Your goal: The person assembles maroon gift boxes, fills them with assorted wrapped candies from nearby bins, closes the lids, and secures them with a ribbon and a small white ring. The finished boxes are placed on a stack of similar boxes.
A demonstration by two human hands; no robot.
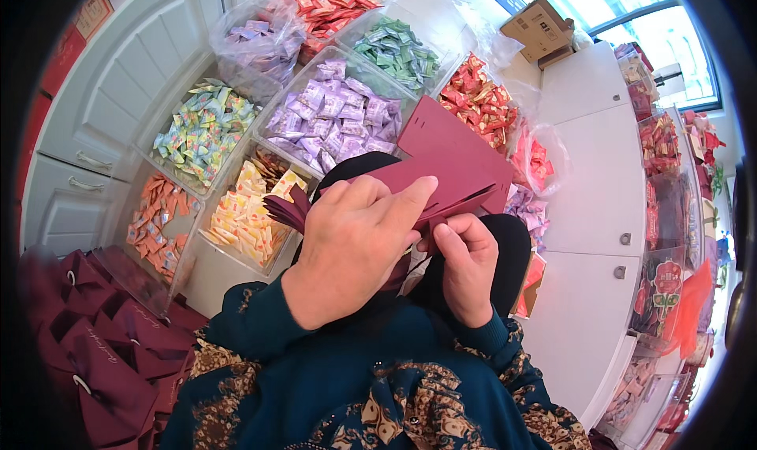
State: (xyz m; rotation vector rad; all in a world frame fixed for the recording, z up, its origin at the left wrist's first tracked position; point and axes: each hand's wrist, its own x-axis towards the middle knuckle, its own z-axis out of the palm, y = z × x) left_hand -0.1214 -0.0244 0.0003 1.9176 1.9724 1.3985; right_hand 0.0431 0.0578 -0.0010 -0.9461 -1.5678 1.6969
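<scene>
Maroon flat cardboard box blanks (455, 148) with small slots lie over my lap. My left hand (361, 243) rests on top of them, its index finger extended over the upper sheet; folded maroon flaps stick out to its left. The fingers of my right hand (464, 255) pinch the lower edge of a maroon cardboard piece, close to the left fingertips. A dark thin cord hangs between the hands. Beyond the blanks stands a clear plastic bin of purple wrapped sweets (334, 116).
Clear bins hold green-blue packets (204, 131), yellow packets (248, 207), orange packets (157, 219), green packets (399, 51) and red sweets (476, 98). Folded maroon boxes (106, 355) with handles stand at lower left. White cabinets (591, 196) flank the right side, grey cabinet doors (127, 83) the left.
</scene>
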